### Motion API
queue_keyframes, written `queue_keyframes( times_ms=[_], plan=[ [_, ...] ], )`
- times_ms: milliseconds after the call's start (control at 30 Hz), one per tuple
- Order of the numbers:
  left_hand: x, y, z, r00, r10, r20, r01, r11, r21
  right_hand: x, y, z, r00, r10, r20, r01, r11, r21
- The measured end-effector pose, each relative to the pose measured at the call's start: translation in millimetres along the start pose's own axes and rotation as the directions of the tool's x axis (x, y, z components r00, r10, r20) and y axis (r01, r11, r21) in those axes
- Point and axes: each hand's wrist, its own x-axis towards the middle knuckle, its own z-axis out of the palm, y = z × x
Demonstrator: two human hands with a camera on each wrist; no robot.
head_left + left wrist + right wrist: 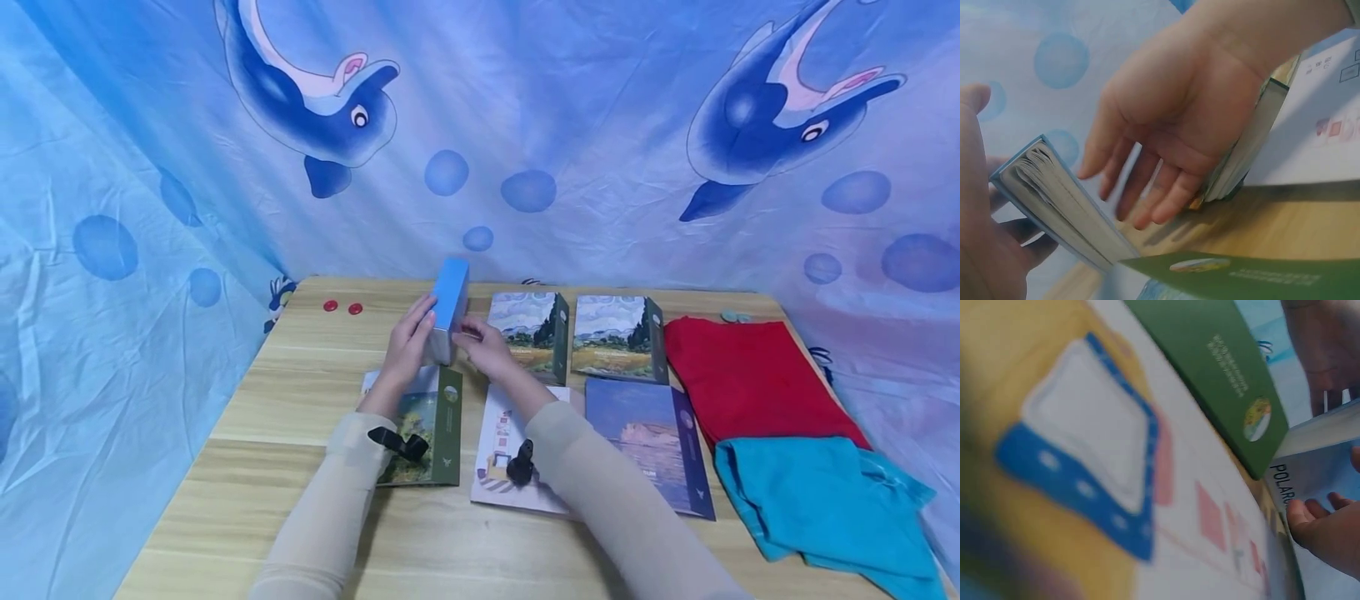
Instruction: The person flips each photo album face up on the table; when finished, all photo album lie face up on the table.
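Note:
A blue album [452, 287] stands on edge on the table, its blue spine up and its page ends [1066, 194] toward me. My left hand [408, 342] is at its left side, the fingers resting against the cover while the thumb points away in the left wrist view. On the other side my right hand [486, 348] is beside the right cover, its fingers extended and spread a little in the left wrist view. Dark lettering shows on a pale cover [1280, 487] near the right fingertips. Just below the left hand lies a green-edged landscape album [448, 425].
Two landscape albums [525, 329] lie at the back right. In front of them are a white illustrated album [498, 433] and a purple seascape album [645, 433]. Red cloth [757, 379] and teal cloth [817, 496] lie at right. Two red discs [342, 307] lie back left.

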Motion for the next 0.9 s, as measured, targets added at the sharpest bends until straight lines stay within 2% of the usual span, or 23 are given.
queue_keyframes(
  times_ms=[100,200,300,367,433,500,567,667,800,900],
  plan=[
    [6.7,-19.8,-2.7,0.999,0.001,-0.039,-0.001,1.0,0.011,2,4,1,1.0,0.018,0.005,-0.018,0.998,-0.066],
    [8.9,-29.3,-7.5,0.995,0.0,-0.095,0.002,1.0,0.016,2,6,2,0.999,0.035,0.007,-0.034,0.997,-0.073],
    [9.7,-37.8,-13.0,0.99,-0.02,-0.141,0.021,1.0,0.008,2,5,-1,0.997,0.057,0.048,-0.056,0.998,-0.034],
    [10.0,-42.9,-16.5,0.986,-0.058,-0.155,0.06,0.998,0.009,1,4,-3,0.994,0.074,0.085,-0.075,0.997,0.01],
    [10.1,-47.8,-20.3,0.983,-0.115,-0.143,0.12,0.992,0.029,-3,-1,-6,0.988,0.094,0.119,-0.101,0.994,0.052],
    [10.5,-51.8,-24.1,0.974,-0.196,-0.114,0.203,0.978,0.054,-3,0,-7,0.987,0.103,0.12,-0.114,0.99,0.089],
    [11.6,-55.0,-27.6,0.958,-0.274,-0.078,0.28,0.957,0.074,-3,1,-7,0.99,0.096,0.099,-0.107,0.988,0.113],
    [14.0,-57.7,-30.8,0.932,-0.36,-0.028,0.361,0.93,0.069,1,6,-7,0.996,0.083,0.037,-0.087,0.988,0.13],
    [15.3,-58.9,-31.0,0.916,-0.4,-0.015,0.401,0.916,0.028,2,7,-9,0.997,0.075,-0.017,-0.072,0.989,0.13],
    [14.4,-58.3,-28.9,0.924,-0.381,-0.038,0.383,0.924,0.027,2,8,-11,0.997,0.065,-0.029,-0.06,0.99,0.125]
  ],
)
